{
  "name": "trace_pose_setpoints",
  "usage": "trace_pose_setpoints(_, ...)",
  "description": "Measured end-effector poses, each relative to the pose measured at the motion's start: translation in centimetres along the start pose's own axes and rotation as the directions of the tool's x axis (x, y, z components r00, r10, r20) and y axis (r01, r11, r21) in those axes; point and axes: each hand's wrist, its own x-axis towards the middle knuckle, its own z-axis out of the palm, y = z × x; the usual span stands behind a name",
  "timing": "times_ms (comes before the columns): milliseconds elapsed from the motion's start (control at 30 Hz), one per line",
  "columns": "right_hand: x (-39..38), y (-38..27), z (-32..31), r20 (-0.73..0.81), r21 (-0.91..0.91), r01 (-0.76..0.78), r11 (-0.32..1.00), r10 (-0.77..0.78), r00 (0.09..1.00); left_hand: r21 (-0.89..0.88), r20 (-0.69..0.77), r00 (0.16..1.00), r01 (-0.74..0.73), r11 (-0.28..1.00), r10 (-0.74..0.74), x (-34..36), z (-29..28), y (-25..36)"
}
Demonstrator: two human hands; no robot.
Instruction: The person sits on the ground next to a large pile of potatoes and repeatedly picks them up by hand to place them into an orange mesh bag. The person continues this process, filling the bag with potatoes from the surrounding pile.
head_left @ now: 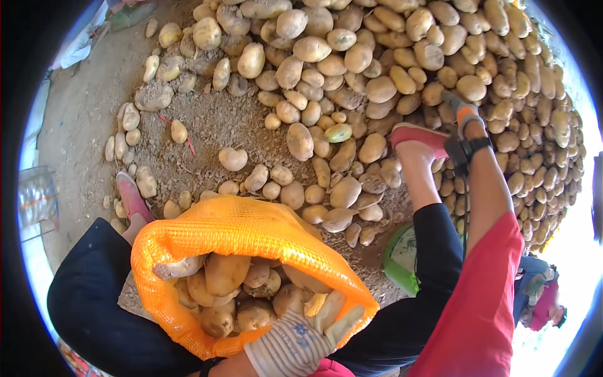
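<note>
An orange mesh sack (232, 220) stands open between my legs, with potatoes (223, 273) inside. My left hand (308, 330), in a striped glove, lies on the sack's lower right rim, fingers curled over the mesh. My right hand (465, 113), in a grey and orange glove, reaches out to the big heap of potatoes (471, 88) at upper right, its fingertips beside a potato (432, 93); seen edge-on, its grip is unclear. A black band circles that wrist.
Loose potatoes (232, 159) lie on dirt (207, 125) around my pink shoes (135, 198). A green container (402, 264) sits by my right leg. Another person (543, 301) in pink and blue is at the far right. A wire basket (38, 201) is at the left edge.
</note>
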Motion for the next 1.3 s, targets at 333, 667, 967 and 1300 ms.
trace_pose_setpoints(333, -9.1, 1.2, -3.1, 0.546, 0.830, -0.557, -0.034, -0.157, 0.823, -0.111, -0.233, 0.972, -0.022, 0.994, -0.004, -0.6, 2.4, 0.5)
trace_pose_setpoints(667, -28.2, -8.2, -9.7, 0.446, 0.747, -0.615, -0.252, -0.497, 0.745, 0.467, -0.104, 0.989, -0.042, 0.883, 0.102, -1.4, 4.1, 1.2)
trace_pose_setpoints(967, -37.0, -12.7, -14.3, 0.350, 0.631, -0.682, -0.369, -0.649, 0.675, 0.441, -0.082, 0.990, -0.065, 0.895, 0.113, -0.7, 4.6, 2.3)
trace_pose_setpoints(1300, -41.9, -17.3, -17.9, 0.370, 0.928, -0.177, 0.327, -0.859, 0.354, 0.274, -0.308, 0.951, 0.122, 0.954, -0.034, -3.4, 4.1, 2.3)
